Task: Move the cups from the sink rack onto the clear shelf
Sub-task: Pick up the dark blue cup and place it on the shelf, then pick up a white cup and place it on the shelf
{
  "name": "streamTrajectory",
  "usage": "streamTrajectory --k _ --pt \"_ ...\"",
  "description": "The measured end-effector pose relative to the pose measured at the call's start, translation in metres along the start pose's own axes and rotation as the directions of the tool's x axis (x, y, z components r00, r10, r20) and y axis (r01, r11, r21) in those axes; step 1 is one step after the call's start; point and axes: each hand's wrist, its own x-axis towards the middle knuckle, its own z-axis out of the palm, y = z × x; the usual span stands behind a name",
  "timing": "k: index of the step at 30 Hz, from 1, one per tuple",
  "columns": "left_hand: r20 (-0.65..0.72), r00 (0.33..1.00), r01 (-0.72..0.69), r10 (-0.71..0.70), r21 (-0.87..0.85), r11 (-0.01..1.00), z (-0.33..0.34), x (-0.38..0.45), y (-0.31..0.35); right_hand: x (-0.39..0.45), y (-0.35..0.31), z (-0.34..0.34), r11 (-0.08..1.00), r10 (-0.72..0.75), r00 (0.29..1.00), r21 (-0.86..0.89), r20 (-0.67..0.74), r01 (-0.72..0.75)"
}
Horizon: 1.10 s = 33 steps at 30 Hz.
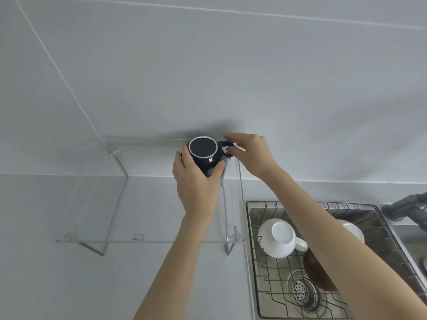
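Note:
An upside-down black cup [204, 153] with a white foot ring is at the back right corner of the clear shelf [129, 204]. My left hand [196, 185] wraps around its body from the front. My right hand [250, 153] pinches its handle from the right. In the wire sink rack [265, 269] to the right, a white cup [280, 239] lies upside down. A second white cup [353, 230] and a brown cup [316, 273] show there partly, behind my right forearm.
The clear shelf stands on bent legs on the grey counter [69, 285] against the tiled wall. A steel sink with a round drain [302, 291] lies under the rack. A grey tap [406, 206] reaches in from the right edge.

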Motion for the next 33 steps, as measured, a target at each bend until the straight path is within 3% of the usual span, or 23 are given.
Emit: streamTrajectory --k 3,6,9,11,13,16,18,25,33 --pt "-0.027 0.997 -0.076 0.075 -0.042 0.996 -0.008 -0.011 0.016 -0.018 0.009 -0.022 0.996 0.032 0.997 0.085 -0.071 -0.026" --pt "-0.115 0.95 -0.309 0.292 -0.188 0.932 -0.011 -0.046 0.041 -0.053 0.04 -0.05 0.973 0.173 0.973 0.182 -0.154 -0.144" --pt "0.049 0.891 -0.411 0.452 -0.336 0.847 0.009 -0.095 0.046 -0.097 0.087 -0.063 0.936 0.34 0.928 0.143 -0.15 -0.32" --pt "0.315 0.873 -0.245 0.373 -0.379 0.893 0.031 -0.125 0.038 -0.125 0.114 -0.063 0.896 0.443 0.891 0.091 -0.102 -0.435" --pt "0.539 0.817 -0.041 0.203 -0.296 0.954 0.058 -0.148 0.022 -0.149 0.136 -0.058 0.856 0.517 0.854 0.035 -0.059 -0.516" --pt "0.698 0.715 0.133 -0.029 -0.095 0.987 0.093 -0.165 -0.003 -0.171 0.159 -0.043 0.807 0.59 0.807 0.001 0.026 -0.59" --pt "0.722 0.684 0.177 -0.105 -0.025 0.984 0.109 -0.169 -0.015 -0.178 0.172 -0.032 0.793 0.61 0.787 -0.074 0.096 -0.605" --pt "0.658 0.726 0.294 -0.2 -0.034 0.955 0.149 -0.164 -0.036 -0.182 0.202 -0.024 0.814 0.551 0.819 -0.316 0.16 -0.487" --pt "0.665 0.709 0.319 -0.235 -0.005 0.948 0.148 -0.163 -0.038 -0.186 0.204 -0.032 0.863 0.492 0.862 -0.201 0.121 -0.464"
